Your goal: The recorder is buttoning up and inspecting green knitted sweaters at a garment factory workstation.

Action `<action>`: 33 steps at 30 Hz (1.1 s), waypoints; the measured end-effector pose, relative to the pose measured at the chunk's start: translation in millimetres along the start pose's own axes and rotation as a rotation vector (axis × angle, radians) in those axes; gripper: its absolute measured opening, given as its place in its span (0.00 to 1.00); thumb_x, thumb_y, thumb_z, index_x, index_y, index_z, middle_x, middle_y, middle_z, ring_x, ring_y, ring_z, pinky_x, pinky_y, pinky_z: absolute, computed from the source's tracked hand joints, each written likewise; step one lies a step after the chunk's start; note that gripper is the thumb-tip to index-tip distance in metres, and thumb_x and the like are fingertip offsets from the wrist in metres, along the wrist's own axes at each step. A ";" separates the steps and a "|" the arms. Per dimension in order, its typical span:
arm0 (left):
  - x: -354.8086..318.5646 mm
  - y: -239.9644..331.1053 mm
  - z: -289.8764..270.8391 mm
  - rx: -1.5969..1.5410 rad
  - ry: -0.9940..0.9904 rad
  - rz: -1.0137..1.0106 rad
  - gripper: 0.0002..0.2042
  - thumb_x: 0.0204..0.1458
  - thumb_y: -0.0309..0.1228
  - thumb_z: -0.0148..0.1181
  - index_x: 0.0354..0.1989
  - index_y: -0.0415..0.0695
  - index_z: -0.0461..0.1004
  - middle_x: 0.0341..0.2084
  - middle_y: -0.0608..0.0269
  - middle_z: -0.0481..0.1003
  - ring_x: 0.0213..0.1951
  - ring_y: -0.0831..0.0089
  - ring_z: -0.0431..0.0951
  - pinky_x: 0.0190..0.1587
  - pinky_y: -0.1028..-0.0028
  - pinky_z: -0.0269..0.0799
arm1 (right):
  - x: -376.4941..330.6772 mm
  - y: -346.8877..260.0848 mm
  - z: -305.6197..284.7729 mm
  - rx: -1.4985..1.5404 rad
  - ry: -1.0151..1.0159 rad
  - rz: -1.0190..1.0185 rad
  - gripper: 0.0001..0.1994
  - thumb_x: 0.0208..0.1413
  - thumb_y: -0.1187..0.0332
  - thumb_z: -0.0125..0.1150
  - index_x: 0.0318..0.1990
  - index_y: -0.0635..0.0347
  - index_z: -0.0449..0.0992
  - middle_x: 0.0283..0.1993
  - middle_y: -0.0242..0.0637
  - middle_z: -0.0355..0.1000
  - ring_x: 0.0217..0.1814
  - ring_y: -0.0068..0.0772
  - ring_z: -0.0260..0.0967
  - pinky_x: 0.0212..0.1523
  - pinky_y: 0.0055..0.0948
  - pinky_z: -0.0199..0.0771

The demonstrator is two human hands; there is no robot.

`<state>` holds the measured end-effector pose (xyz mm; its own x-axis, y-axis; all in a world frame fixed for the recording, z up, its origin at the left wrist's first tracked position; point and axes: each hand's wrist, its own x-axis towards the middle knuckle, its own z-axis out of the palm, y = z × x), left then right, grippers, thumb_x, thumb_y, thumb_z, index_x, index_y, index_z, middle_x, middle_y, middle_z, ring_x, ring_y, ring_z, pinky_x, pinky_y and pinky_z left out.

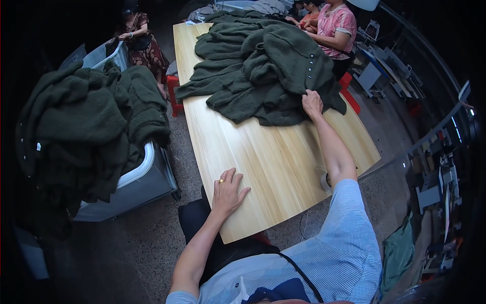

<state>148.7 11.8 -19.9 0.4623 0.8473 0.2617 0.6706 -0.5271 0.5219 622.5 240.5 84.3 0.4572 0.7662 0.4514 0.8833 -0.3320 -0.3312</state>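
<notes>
From where I stand, the biggest thing is the pale wooden bench, running away from the seated worker. Across its far half sprawls a heap of dark green fleecy garments, one fold reaching the left edge. Past the left edge stands a white wheeled bin, loaded over its rim with similar dark green cloth.

By the far part of the right edge is a person in a pink top. The buttoned garment lies at the heap's right side, nearer the right edge than the left. The worker's right hand has a narrow grip on its near border; the left hand rests palm down, fingers spread, by the left edge towards the near corner, holding nothing.

I'd judge this an early stage: the hold is made, but the garment lies bunched, not yet parted from the others. Whether the bin's load is finished or waiting, I can't tell.

Smaller yet are a tape roll at the near edge, beside the right forearm, a row of shiny buttons, and a ring on the left hand.
</notes>
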 end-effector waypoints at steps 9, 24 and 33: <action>-3.6 0.0 1.7 0.032 0.032 0.010 0.29 0.61 0.48 0.76 0.65 0.46 0.77 0.72 0.50 0.72 0.75 0.50 0.69 0.65 0.49 0.68 | -71.0 -62.1 -45.0 0.027 -0.137 -0.179 0.19 0.72 0.52 0.63 0.48 0.60 0.88 0.56 0.56 0.83 0.61 0.65 0.82 0.62 0.59 0.83; -12.8 -5.4 7.4 -0.048 0.127 -0.007 0.41 0.61 0.43 0.77 0.78 0.41 0.63 0.73 0.42 0.72 0.73 0.43 0.72 0.69 0.47 0.69 | -270.3 -119.6 -98.6 0.182 -0.081 -0.519 0.11 0.61 0.66 0.66 0.29 0.63 0.83 0.35 0.52 0.80 0.42 0.58 0.84 0.47 0.54 0.85; -20.8 6.6 -11.7 -0.185 0.293 0.099 0.59 0.52 0.30 0.82 0.89 0.50 0.45 0.84 0.32 0.50 0.77 0.33 0.67 0.74 0.46 0.74 | -394.7 -159.4 -168.4 0.253 -0.330 -0.622 0.11 0.60 0.64 0.69 0.30 0.62 0.85 0.35 0.50 0.82 0.41 0.57 0.85 0.46 0.55 0.86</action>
<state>136.8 -8.5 -12.4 0.3162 0.7896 0.5259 0.5021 -0.6096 0.6134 318.8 -101.6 98.4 -0.2091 0.9099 0.3583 0.8996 0.3226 -0.2944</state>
